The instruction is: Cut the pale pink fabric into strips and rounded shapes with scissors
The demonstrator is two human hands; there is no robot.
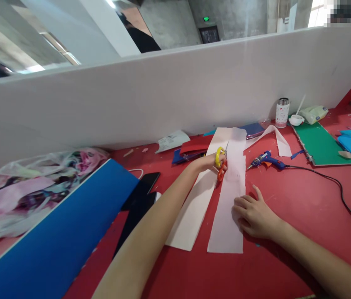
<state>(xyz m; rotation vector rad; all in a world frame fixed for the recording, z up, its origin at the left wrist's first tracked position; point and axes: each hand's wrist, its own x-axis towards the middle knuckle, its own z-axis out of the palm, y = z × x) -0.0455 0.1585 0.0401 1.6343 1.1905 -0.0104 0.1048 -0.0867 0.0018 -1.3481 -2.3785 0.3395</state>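
My left hand reaches forward over the strips and is closed on a pair of scissors with yellow and orange handles. Their metal tips point away from me, at the left edge of a pale pink strip. My right hand rests at the near right edge of that strip, fingers bent loosely over it and thumb spread apart. A cream-white strip lies alongside on the left, partly under my left arm. Whether the strips are paper or cloth I cannot tell.
On the red table, a blue glue gun with a black cord lies right of the strips. Farther right are a green board and a printed can. A blue board and a plastic bag occupy the left. A white partition stands behind.
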